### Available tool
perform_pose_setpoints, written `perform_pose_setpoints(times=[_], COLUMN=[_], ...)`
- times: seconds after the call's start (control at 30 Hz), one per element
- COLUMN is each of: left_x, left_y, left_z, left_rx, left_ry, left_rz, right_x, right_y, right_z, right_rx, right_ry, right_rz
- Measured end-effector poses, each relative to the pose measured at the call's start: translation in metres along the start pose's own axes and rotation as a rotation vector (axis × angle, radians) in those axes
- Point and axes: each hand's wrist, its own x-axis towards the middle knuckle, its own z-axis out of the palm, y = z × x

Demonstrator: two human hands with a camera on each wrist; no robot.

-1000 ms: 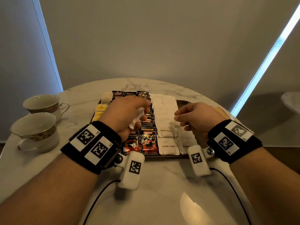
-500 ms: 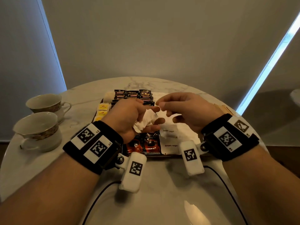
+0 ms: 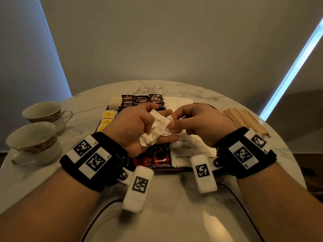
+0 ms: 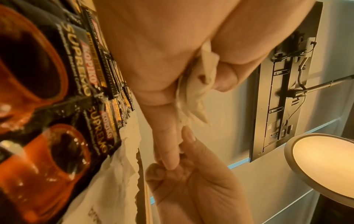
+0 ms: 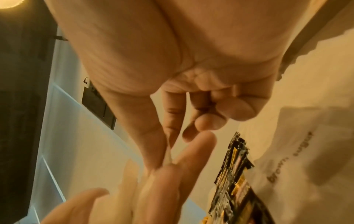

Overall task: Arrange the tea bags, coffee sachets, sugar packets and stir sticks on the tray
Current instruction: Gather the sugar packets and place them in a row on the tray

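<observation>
- A round white marble table is set before a plain grey wall, with a strip of daylight at the right and two gilt-rimmed teacups standing at the left
- A dark tray lies mid-table; on it, glossy black coffee sachets are laid in overlapping rows, yellow tea bags are lined along its left side, and matte white sugar packets printed "brown sugar" fill its right half
- A crumpled bunch of held sugar packets is gripped in the left hand, fingers curled round the soft paper, just above the tray
- One corner of that bunch is pinched between thumb and forefinger of the right hand, the remaining fingers being loosely folded
- The step in hand is judged to be the sugar packets: one is apparently being drawn off the bunch for placing
- A light pull to free a single packet is called for next, then a flat lay beside those already down; thin paper may tear or drag neighbours
- Pale, flat wooden stir sticks are left in a loose heap on the table, right of the tray, not yet arranged
</observation>
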Motion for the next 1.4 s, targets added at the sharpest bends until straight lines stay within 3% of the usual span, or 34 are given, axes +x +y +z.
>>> perform_pose_setpoints(times=[0.1,0.2,0.3,0.53,0.63,0.83,1.0,1.17,1.27,1.4], left_x=[0.002,0.005,0.003,0.000,0.001,0.005,0.010,0.011,0.008,0.005], left_y=[-0.003,-0.003,0.000,-0.006,-0.005,-0.007,-0.009,-0.012,-0.012,-0.011], left_z=[0.000,-0.003,0.001,0.000,-0.003,-0.003,-0.004,-0.002,-0.002,-0.002], left_rx=[0.034,0.159,0.238,0.530,0.531,0.424,0.283,0.285,0.290,0.379], left_ry=[0.025,0.153,0.206,0.111,0.109,0.190,0.245,0.256,0.219,0.156], left_rz=[-0.020,0.015,0.051,0.092,0.089,0.136,0.154,0.206,0.214,0.175], right_x=[0.001,0.002,0.002,-0.003,-0.001,-0.002,-0.001,-0.003,-0.004,-0.004], right_y=[0.005,0.007,0.007,0.004,0.004,0.011,0.013,0.013,0.013,0.013], right_z=[-0.001,-0.001,0.001,0.009,0.011,0.014,0.010,0.014,0.015,0.011], right_rx=[0.244,0.467,0.441,0.489,0.554,0.459,0.462,0.400,0.370,0.514], right_ry=[0.067,0.122,0.154,0.132,0.135,-0.047,-0.010,-0.051,-0.048,-0.007], right_rz=[-0.030,-0.030,-0.066,-0.132,-0.092,-0.055,-0.057,-0.029,-0.027,-0.041])
